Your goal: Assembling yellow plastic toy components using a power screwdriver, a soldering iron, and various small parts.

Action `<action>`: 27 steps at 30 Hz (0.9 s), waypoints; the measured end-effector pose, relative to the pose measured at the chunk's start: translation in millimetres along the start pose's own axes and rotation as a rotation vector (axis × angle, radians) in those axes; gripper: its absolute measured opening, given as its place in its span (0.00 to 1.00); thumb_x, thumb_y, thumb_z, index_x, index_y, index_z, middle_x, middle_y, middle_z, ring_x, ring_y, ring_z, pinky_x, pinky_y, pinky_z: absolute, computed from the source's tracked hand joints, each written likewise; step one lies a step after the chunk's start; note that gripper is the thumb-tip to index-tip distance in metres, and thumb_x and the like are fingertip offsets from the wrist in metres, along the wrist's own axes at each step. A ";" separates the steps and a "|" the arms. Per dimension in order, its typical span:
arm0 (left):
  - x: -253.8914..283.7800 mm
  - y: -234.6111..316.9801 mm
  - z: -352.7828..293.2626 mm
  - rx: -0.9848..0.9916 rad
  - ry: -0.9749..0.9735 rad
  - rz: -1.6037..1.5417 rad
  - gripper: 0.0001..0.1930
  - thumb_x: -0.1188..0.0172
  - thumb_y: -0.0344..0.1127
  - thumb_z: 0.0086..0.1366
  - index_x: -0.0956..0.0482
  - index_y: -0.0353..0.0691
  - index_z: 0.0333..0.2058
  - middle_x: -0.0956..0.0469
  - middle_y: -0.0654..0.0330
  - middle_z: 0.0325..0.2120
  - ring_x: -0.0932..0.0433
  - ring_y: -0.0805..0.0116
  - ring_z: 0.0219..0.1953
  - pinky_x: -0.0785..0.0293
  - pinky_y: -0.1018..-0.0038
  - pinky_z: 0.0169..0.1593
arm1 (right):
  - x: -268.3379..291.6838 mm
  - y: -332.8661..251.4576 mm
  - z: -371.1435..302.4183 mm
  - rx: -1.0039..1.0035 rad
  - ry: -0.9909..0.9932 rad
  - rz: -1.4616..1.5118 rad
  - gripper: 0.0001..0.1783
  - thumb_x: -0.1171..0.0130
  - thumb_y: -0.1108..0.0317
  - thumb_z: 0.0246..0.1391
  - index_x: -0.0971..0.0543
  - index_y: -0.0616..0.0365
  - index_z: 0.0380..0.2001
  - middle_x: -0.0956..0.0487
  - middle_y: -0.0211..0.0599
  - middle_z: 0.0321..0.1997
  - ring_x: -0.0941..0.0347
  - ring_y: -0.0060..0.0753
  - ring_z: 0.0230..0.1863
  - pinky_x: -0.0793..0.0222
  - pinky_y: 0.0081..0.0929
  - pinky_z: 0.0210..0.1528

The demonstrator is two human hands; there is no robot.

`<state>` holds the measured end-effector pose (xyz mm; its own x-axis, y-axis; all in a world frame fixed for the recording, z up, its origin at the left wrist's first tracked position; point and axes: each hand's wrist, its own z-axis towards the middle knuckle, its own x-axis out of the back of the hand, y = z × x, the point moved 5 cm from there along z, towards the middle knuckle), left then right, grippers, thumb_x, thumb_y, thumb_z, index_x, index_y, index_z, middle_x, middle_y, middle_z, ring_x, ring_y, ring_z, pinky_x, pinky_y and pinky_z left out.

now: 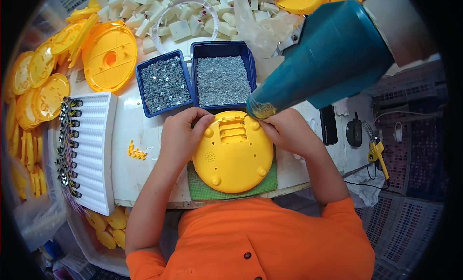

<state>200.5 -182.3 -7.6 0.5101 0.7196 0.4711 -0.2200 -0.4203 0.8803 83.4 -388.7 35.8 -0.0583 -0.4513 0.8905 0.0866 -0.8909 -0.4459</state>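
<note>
A yellow round plastic housing lies on a green mat, with its slotted battery bay at the far side. My left hand is closed at the housing's far left rim, thumb and forefinger together. Against the far right rim rests my right hand, its fingers bent round the edge and partly hidden. A large teal tapering tool body slants down from the upper right. Its narrow end covers some of my right fingertips, and I cannot tell whether it touches the housing.
Two blue trays hold small metal parts: the left tray and right tray. Yellow discs and pale blocks are piled behind. A white foam tray with wired parts stands left. A black phone and soldering iron sit right.
</note>
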 end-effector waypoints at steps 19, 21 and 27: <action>23.6 38.2 17.9 -0.415 0.248 0.416 0.08 0.32 0.30 0.61 0.16 0.39 0.39 0.21 0.55 0.40 0.22 0.51 0.47 0.25 0.63 0.49 | -20.9 32.3 84.6 0.120 0.365 -0.046 0.06 0.32 0.69 0.54 0.22 0.54 0.31 0.22 0.35 0.35 0.25 0.42 0.43 0.29 0.39 0.47; 17.8 37.7 35.4 -0.423 0.259 0.465 0.08 0.31 0.30 0.59 0.16 0.41 0.38 0.21 0.56 0.47 0.25 0.50 0.56 0.29 0.59 0.56 | -12.5 21.3 77.9 0.140 0.409 -0.018 0.07 0.31 0.68 0.52 0.20 0.54 0.33 0.21 0.35 0.35 0.24 0.42 0.43 0.29 0.39 0.47; 0.9 26.1 58.6 -0.570 0.279 0.702 0.06 0.29 0.33 0.58 0.16 0.45 0.33 0.24 0.57 0.59 0.38 0.49 0.70 0.43 0.47 0.67 | 5.4 12.9 27.8 -0.084 0.300 0.027 0.07 0.32 0.69 0.54 0.17 0.56 0.36 0.18 0.35 0.40 0.22 0.41 0.44 0.28 0.36 0.50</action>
<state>243.9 -225.0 12.5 -0.0939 0.5421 0.8351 -0.8121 -0.5269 0.2507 111.8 -401.2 37.5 -0.3486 -0.4590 0.8172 0.0107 -0.8738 -0.4863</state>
